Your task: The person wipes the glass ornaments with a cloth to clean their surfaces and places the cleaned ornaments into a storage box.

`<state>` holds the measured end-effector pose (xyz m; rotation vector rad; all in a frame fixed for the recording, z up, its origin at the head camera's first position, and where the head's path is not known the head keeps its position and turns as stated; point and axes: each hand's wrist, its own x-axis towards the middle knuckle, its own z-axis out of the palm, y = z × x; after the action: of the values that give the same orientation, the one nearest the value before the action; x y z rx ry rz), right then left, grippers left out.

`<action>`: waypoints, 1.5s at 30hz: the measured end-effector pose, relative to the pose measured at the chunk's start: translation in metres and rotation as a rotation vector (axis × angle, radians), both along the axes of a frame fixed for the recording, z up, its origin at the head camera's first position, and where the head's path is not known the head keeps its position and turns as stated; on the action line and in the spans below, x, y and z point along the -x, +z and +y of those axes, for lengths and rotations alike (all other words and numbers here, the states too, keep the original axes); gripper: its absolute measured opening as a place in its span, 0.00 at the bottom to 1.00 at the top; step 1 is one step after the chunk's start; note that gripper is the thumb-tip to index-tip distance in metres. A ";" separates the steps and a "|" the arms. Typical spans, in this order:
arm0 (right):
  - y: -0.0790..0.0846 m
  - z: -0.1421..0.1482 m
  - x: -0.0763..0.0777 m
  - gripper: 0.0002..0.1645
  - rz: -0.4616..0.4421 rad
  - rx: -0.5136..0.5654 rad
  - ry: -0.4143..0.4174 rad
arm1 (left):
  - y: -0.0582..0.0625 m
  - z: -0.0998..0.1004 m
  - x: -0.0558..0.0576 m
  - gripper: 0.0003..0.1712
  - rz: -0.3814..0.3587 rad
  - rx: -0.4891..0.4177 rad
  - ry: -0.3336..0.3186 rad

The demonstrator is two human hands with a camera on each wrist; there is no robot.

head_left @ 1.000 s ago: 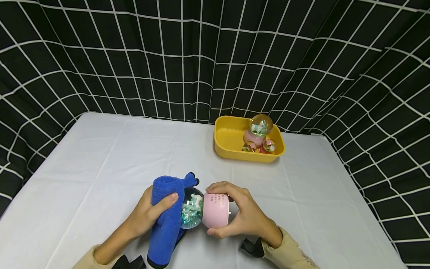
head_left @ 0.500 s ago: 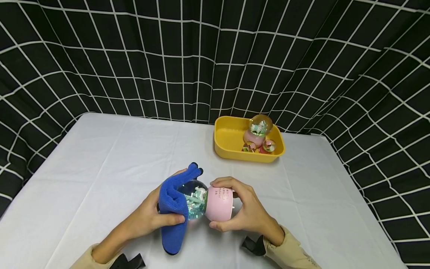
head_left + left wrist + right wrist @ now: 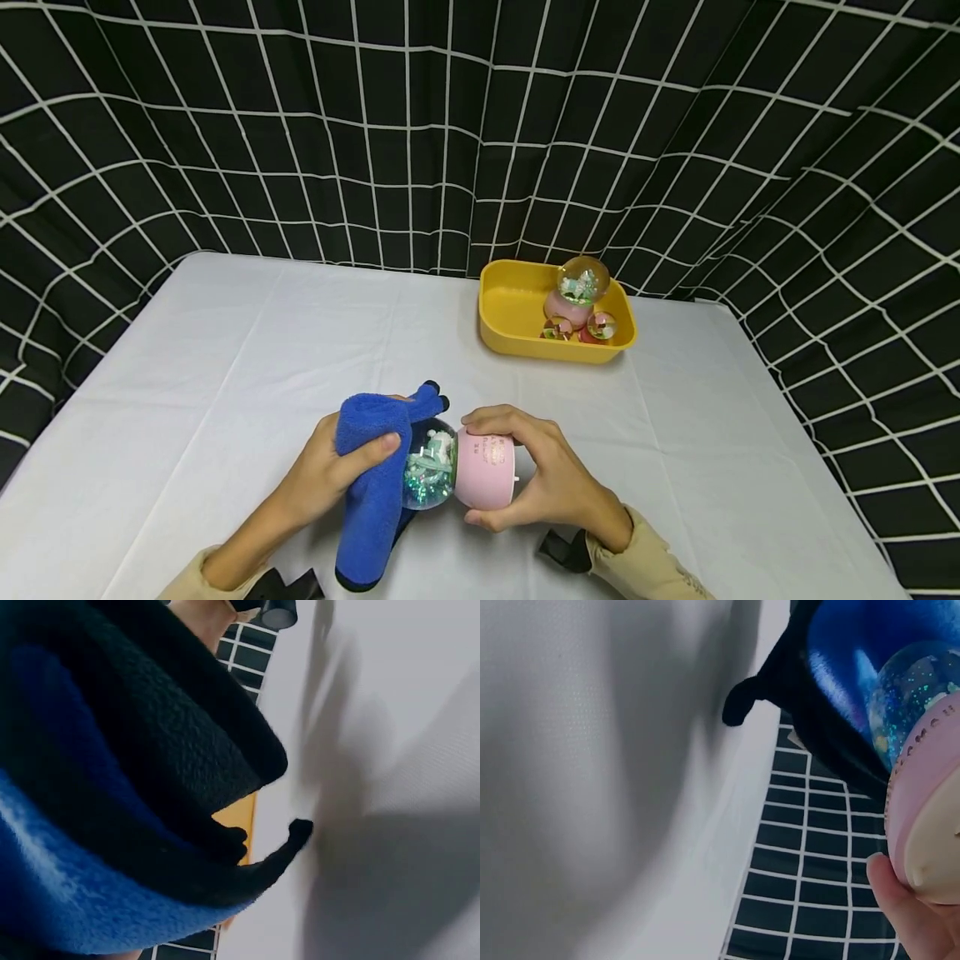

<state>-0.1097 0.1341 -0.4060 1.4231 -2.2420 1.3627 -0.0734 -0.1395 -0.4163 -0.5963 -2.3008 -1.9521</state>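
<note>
A snow globe with a pink base point(image 3: 486, 471) lies on its side between the two hands, its clear ball point(image 3: 430, 467) pointing left. Glitter and a small white and mint figure show inside the ball. The right hand point(image 3: 551, 475) grips the base, thumb below and fingers above. A blue cloth point(image 3: 375, 475) with dark edging is gripped by the left hand point(image 3: 330, 471), its thumb pressed on top. That cloth wraps the far left side of the ball, hiding part of it. In the right wrist view the cream underside point(image 3: 937, 847) of the base faces the camera.
Farther back on the white-covered table point(image 3: 225, 358) stands a yellow tray point(image 3: 513, 337). It holds another pink-based snow globe point(image 3: 577, 292) and two smaller globes, one of them red-based point(image 3: 598, 327). A black curtain with a white grid point(image 3: 375, 125) hangs behind and at the sides.
The left hand and cloth first turned upward and right around the ball, then came back to much the same pose. The snow globe shifted slightly with them, and its base rolled a little.
</note>
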 end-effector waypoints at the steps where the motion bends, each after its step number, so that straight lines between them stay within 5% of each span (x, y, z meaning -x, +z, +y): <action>1: 0.000 0.000 0.000 0.44 0.005 -0.001 0.002 | 0.001 0.000 0.000 0.17 -0.005 -0.011 0.002; 8: 0.000 0.002 0.004 0.46 0.127 0.018 0.056 | 0.001 0.001 0.000 0.07 -0.048 -0.065 -0.145; 14: -0.001 0.002 0.005 0.47 0.179 0.032 0.106 | 0.004 -0.003 -0.001 0.11 -0.087 -0.085 -0.130; 21: -0.002 0.003 0.006 0.47 0.078 0.118 0.052 | -0.002 -0.002 0.001 0.11 -0.029 -0.170 -0.215; 24: -0.002 0.004 0.007 0.46 0.008 0.166 0.025 | -0.004 -0.001 0.002 0.28 0.000 -0.178 -0.239; 27: -0.001 0.005 0.007 0.46 -0.036 0.191 0.008 | -0.003 0.001 0.002 0.50 0.015 -0.157 -0.212; 30: 0.000 0.005 0.006 0.45 -0.064 0.201 -0.019 | -0.001 0.004 0.000 0.58 0.029 -0.101 -0.143; 37: 0.002 0.005 0.004 0.43 -0.137 0.173 -0.076 | 0.004 0.008 -0.006 0.59 0.026 -0.001 -0.007; 45: 0.003 0.003 0.001 0.44 -0.098 0.029 -0.104 | 0.004 0.013 -0.009 0.59 0.100 0.115 0.017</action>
<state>-0.1103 0.1374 -0.4026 1.2379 -2.3105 1.4546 -0.0648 -0.1263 -0.4121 -0.6655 -2.3605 -1.7504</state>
